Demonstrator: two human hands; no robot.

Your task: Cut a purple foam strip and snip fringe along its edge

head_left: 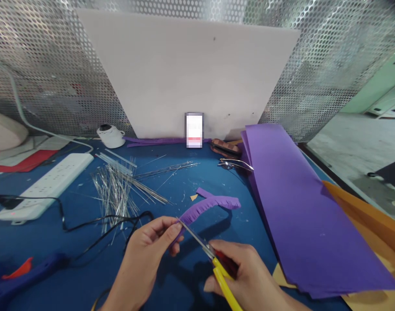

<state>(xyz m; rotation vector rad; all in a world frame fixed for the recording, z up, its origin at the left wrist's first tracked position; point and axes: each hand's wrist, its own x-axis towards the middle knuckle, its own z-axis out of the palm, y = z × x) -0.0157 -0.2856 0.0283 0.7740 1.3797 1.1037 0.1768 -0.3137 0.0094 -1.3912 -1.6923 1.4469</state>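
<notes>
Between the thumb and fingers of my left hand (153,248) is one end of a purple paper strip (210,204) with a ruffled, finely cut edge. The strip arches away to the right above the table. My right hand (241,270) grips a pair of scissors (221,272) with yellow handles, partly covered by the fingers. Their metal blades point up and left, with the tips at the strip beside my left thumb. Behind the raised strip, a short piece of purple paper (203,192) shows, along with a small tan scrap (194,198).
Thin metal wires (116,190) lie in a pile at left. A white power strip (51,183), black cord (96,237) and blue glue gun (32,272) are beyond it. Large purple sheets (301,216) cover the right, near eyeglasses (236,165). A phone (194,129) leans on a white board (194,73).
</notes>
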